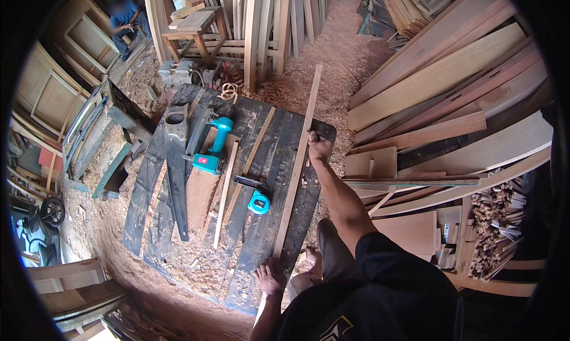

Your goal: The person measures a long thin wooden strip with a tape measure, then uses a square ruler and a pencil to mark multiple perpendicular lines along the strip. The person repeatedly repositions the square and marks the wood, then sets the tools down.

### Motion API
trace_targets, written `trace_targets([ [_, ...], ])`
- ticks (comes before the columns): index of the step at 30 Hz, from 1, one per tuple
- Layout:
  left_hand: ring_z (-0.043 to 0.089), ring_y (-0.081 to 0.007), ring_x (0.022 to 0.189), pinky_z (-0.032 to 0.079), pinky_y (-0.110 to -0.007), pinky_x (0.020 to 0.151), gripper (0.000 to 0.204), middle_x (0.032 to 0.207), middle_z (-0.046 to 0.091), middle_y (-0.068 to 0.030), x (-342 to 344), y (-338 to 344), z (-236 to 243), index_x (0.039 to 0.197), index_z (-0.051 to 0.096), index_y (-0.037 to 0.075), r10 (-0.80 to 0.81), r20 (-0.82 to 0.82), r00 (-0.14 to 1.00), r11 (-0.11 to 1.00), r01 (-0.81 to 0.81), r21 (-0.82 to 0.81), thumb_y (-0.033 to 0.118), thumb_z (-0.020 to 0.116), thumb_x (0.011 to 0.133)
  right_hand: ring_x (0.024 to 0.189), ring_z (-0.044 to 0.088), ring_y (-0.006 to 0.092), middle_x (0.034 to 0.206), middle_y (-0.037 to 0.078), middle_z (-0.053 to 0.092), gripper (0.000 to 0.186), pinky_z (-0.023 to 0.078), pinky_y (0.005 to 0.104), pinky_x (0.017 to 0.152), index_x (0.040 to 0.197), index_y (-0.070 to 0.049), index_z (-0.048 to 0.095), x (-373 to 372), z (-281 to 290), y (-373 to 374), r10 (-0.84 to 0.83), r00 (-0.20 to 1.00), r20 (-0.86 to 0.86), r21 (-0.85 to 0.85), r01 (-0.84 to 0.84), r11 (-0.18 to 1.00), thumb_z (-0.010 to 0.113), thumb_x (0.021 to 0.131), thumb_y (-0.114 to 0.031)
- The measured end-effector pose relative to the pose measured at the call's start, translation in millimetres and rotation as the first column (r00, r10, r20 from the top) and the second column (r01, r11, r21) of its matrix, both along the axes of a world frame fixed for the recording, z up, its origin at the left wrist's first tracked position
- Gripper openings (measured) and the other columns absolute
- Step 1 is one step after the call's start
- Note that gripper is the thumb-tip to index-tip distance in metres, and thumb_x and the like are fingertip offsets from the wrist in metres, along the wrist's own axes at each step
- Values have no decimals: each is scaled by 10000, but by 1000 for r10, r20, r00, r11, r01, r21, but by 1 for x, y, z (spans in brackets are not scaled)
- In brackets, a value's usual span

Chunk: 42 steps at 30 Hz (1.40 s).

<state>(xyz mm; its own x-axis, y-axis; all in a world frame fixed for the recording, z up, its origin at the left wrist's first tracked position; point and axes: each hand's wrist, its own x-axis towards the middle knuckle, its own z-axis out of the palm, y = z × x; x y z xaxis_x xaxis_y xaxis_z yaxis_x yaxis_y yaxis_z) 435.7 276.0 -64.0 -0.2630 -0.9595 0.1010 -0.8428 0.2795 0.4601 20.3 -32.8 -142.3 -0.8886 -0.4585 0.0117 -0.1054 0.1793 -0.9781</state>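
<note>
A long, narrow wooden strip (292,189) lies lengthwise along the right side of a dark, worn workbench (270,157), its far end reaching past the bench edge. My left hand (270,277) rests over the strip at the near end, holding it. Farther along, my right hand (319,145) is closed at the strip's right edge; whatever its fingers pinch is too small to make out. Left of the strip are a teal tape measure (259,202) and a dark-bladed try square (249,182). Two thinner wooden strips, one pale (226,195) and one browner (249,163), lie beyond them.
A teal nail gun (218,142) and a handsaw (176,181) lie on the bench's left. Boards (439,74) lean at the right, above stacked offcuts (497,228). A wooden stool (198,29) stands beyond the bench. Shavings cover the floor; a person (126,23) sits far left.
</note>
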Motion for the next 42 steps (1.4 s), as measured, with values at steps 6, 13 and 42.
trace_targets([
  [6, 574, -361, 975, 385, -565, 955, 354, 1002, 591, -143, 1, 0, -7, 1193, 619, 94, 9, 15, 1000, 1000, -9, -23, 230, 606, 867, 690, 610, 105, 814, 26, 664, 199, 491, 251, 613, 933, 61, 699, 32, -10, 27, 23, 999, -35, -28, -24, 999, 677, 982, -131],
  [13, 567, -361, 995, 375, -559, 971, 391, 1030, 589, -138, 4, 0, -17, 1203, 614, 88, -8, 0, 1000, 1000, 8, -29, 272, 618, 858, 657, 561, 80, 772, 21, 626, 181, 437, 260, 571, 936, 58, 700, 80, 6, 67, 36, 998, 55, -139, -28, 990, 654, 992, -108],
  [42, 621, -463, 997, 463, -518, 895, 341, 1097, 662, -251, 16, -2, 2, 1192, 593, 26, 127, -631, 765, 987, -32, 159, 262, 494, 967, 638, 617, 310, 685, 173, 643, 414, 480, 424, 600, 756, 17, 705, 285, -6, 248, -20, 959, -282, 84, 45, 995, 645, 962, -338],
])
